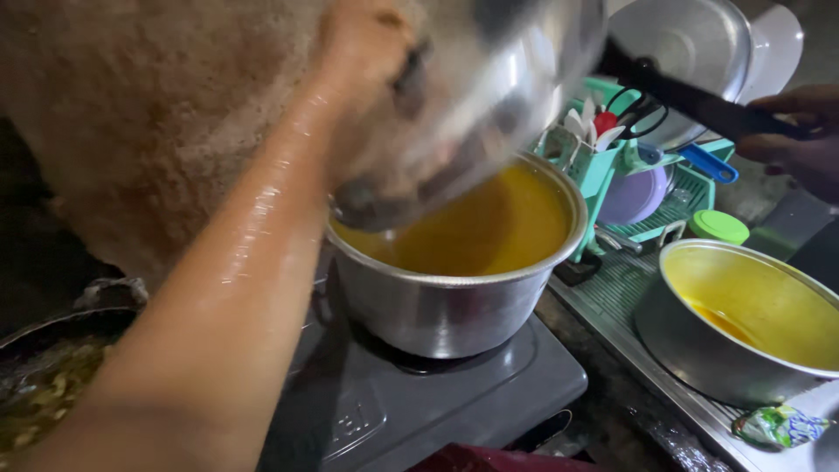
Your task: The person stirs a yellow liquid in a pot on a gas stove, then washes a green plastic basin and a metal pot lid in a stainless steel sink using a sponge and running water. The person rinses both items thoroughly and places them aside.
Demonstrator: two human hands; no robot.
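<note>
Pan [489,96] is tipped over the pot [454,262] on the stove [489,385], lip down-left above the yellow liquid. Left hand [367,44] is clamped on the pan's near rim. Right hand [800,131] is closed round the black handle [690,96]; the handle runs right, away from the pot. A second basin [743,323] sits on the drainboard's right edge.

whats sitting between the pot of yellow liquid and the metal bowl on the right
In the head view, between the pot and the bowl lies a bare strip of ribbed metal drainboard.
</note>
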